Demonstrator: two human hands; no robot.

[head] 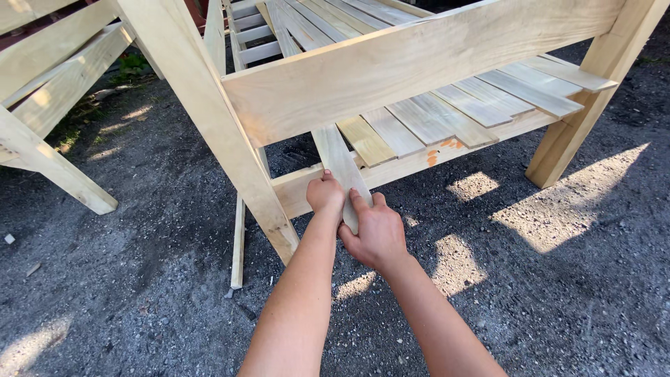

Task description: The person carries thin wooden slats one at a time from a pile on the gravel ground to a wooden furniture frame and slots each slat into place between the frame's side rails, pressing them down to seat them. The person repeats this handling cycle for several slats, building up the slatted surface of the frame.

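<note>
Both arms reach forward and down; the left hand (325,193) and right hand (375,229) grip the near end of a pale slat (340,162) lying on the wooden frame's lower rail (405,166).

Both bare forearms are reaching forward side by side. The left hand (325,193) is curling into a loose fist, while the right hand (375,230) is pinching, thumb raised, wrist bent.

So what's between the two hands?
In the head view, the end of one pale wooden slat lies between them. The left hand grips its left edge; the right hand presses its right edge and tip.
</note>
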